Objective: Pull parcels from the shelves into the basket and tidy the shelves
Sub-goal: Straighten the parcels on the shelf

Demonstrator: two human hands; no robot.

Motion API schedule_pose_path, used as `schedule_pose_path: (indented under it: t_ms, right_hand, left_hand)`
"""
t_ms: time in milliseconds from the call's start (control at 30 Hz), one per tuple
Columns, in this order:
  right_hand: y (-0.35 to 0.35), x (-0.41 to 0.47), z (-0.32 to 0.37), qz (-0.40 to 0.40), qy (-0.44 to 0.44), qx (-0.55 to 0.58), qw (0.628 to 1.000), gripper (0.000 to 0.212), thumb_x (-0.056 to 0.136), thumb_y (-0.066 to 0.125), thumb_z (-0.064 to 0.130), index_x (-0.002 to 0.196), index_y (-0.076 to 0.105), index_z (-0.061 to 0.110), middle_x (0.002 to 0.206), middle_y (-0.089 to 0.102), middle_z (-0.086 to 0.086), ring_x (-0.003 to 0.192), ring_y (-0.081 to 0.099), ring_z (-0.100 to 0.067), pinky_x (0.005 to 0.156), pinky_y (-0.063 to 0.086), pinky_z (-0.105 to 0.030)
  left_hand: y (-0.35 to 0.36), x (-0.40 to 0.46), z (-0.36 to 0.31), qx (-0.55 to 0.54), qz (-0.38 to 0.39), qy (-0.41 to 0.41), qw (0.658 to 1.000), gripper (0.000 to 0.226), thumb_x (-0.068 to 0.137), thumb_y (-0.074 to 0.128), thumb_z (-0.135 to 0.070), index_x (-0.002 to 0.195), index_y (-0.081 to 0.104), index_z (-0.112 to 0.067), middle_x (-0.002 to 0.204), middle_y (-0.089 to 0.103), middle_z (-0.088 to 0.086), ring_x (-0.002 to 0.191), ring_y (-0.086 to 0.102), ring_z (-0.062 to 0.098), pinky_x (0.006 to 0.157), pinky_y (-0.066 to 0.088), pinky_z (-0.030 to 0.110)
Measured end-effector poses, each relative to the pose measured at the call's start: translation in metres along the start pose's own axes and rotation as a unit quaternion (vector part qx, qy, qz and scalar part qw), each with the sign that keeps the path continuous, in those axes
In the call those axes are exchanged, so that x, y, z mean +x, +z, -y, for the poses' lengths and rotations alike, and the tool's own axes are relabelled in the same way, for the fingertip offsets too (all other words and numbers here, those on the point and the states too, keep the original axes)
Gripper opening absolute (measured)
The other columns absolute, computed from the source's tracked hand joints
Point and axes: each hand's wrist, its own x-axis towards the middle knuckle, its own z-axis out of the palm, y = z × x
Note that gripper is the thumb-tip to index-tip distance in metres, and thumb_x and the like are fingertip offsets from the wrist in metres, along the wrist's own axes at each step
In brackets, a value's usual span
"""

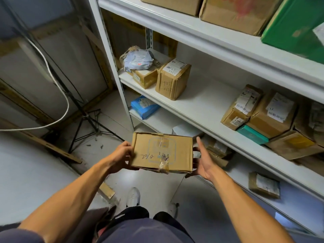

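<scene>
I hold a flat brown cardboard parcel point(162, 152) with handwritten numbers and torn tape in front of me, above the floor. My left hand point(121, 157) grips its left edge, fingers curled underneath. My right hand point(201, 161) supports its right side with the palm up and the fingers fairly straight. The white metal shelves point(201, 106) stand to my right. On the middle shelf sit a taped brown box point(172, 78), a crumpled grey bag point(138, 60) on a small box, and a cluster of labelled boxes point(259, 113) at the right. No basket is in view.
A blue parcel point(144, 106) and small boxes point(263, 185) lie on the lower shelves. Big boxes and a green box point(294, 25) fill the top shelf. A black tripod point(85, 118), a white cable point(57, 85) and wooden strips occupy the floor at left. My shoe point(133, 197) is below.
</scene>
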Motion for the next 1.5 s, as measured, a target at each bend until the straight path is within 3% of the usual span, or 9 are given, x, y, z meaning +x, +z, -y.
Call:
schedule_pose_path:
  t_ms: [167, 433, 600, 700, 867, 1067, 1167, 1267, 1500]
  right_hand:
    - [0.017, 0.012, -0.002, -0.069, 0.065, 0.006, 0.995, 0.082, 0.079, 0.054, 0.083, 0.122, 0.060, 0.013, 0.111, 0.067, -0.022, 0.104, 0.065, -0.040, 0.092, 0.053, -0.057]
    - [0.022, 0.011, -0.005, 0.026, 0.088, 0.018, 0.996, 0.071, 0.058, 0.078, 0.050, 0.118, 0.062, 0.015, 0.116, 0.061, -0.017, 0.112, 0.057, -0.038, 0.085, 0.051, -0.064]
    - [0.023, 0.017, -0.013, 0.038, 0.044, 0.033, 0.998, 0.090, 0.038, 0.084, 0.048, 0.117, 0.064, 0.012, 0.099, 0.063, -0.011, 0.095, 0.062, -0.027, 0.076, 0.056, -0.055]
    - [0.028, 0.016, -0.013, 0.092, -0.009, 0.013, 0.996, 0.095, 0.045, 0.081, 0.045, 0.136, 0.060, 0.026, 0.089, 0.066, -0.002, 0.067, 0.067, -0.009, 0.063, 0.057, -0.044]
    - [0.032, 0.016, -0.010, 0.151, -0.067, -0.034, 0.986, 0.100, 0.052, 0.084, 0.041, 0.145, 0.048, 0.047, 0.139, 0.062, -0.003, 0.128, 0.055, -0.031, 0.094, 0.050, -0.067]
    - [0.032, 0.023, 0.006, 0.166, -0.085, -0.032, 0.982, 0.132, 0.035, 0.103, 0.031, 0.152, 0.041, 0.030, 0.145, 0.054, -0.015, 0.133, 0.051, -0.036, 0.111, 0.040, -0.062]
    - [0.042, 0.023, 0.023, 0.146, -0.073, -0.050, 0.985, 0.133, 0.033, 0.105, 0.031, 0.150, 0.042, 0.023, 0.141, 0.057, -0.016, 0.127, 0.058, -0.034, 0.090, 0.057, -0.048]
    - [0.054, 0.020, 0.032, 0.097, -0.077, -0.079, 0.989, 0.131, 0.030, 0.103, 0.049, 0.144, 0.046, 0.018, 0.134, 0.063, -0.011, 0.121, 0.062, -0.029, 0.079, 0.060, -0.048]
    - [0.071, 0.029, 0.016, 0.043, -0.089, -0.113, 0.989, 0.119, 0.035, 0.095, 0.068, 0.135, 0.054, 0.020, 0.121, 0.073, -0.002, 0.112, 0.069, -0.022, 0.100, 0.054, -0.051]
  left_hand:
    - [-0.007, -0.003, 0.008, 0.039, -0.011, 0.021, 0.999, 0.025, 0.090, 0.047, 0.005, 0.106, 0.049, -0.015, 0.102, 0.053, 0.018, 0.095, 0.057, 0.031, 0.070, 0.056, 0.046]
    - [-0.030, -0.013, 0.024, 0.002, -0.024, 0.068, 0.997, 0.024, 0.088, 0.049, 0.007, 0.101, 0.048, -0.013, 0.110, 0.055, 0.020, 0.095, 0.057, 0.034, 0.067, 0.046, 0.043]
    - [-0.039, -0.008, 0.014, -0.148, -0.020, 0.015, 0.989, 0.032, 0.073, 0.066, -0.050, 0.077, 0.065, -0.019, 0.099, 0.056, 0.011, 0.095, 0.051, 0.030, 0.083, 0.042, 0.042]
    - [-0.048, 0.005, 0.014, -0.091, -0.004, -0.045, 0.995, 0.069, 0.069, 0.067, -0.078, 0.106, 0.068, -0.021, 0.113, 0.068, 0.016, 0.108, 0.062, 0.040, 0.099, 0.046, 0.053]
    - [-0.061, 0.006, 0.021, -0.097, 0.021, -0.066, 0.993, 0.101, 0.054, 0.081, -0.061, 0.140, 0.052, -0.017, 0.126, 0.068, 0.022, 0.111, 0.063, 0.041, 0.102, 0.045, 0.055]
    - [-0.069, -0.001, 0.023, -0.130, 0.046, 0.018, 0.990, 0.107, 0.047, 0.091, -0.049, 0.140, 0.047, -0.021, 0.142, 0.052, 0.025, 0.115, 0.060, 0.036, 0.093, 0.050, 0.053]
    - [-0.067, -0.009, 0.018, -0.120, 0.040, 0.041, 0.991, 0.102, 0.045, 0.087, -0.037, 0.136, 0.045, -0.026, 0.139, 0.051, 0.025, 0.107, 0.063, 0.032, 0.076, 0.057, 0.045]
    - [-0.066, -0.016, 0.005, -0.061, 0.035, 0.053, 0.996, 0.093, 0.049, 0.084, -0.034, 0.132, 0.045, -0.037, 0.135, 0.052, 0.024, 0.113, 0.060, 0.034, 0.087, 0.056, 0.055]
    - [-0.039, -0.024, -0.023, 0.157, -0.035, 0.154, 0.975, 0.092, 0.055, 0.097, -0.047, 0.128, 0.042, -0.056, 0.137, 0.038, 0.001, 0.122, 0.049, 0.026, 0.103, 0.048, 0.043]
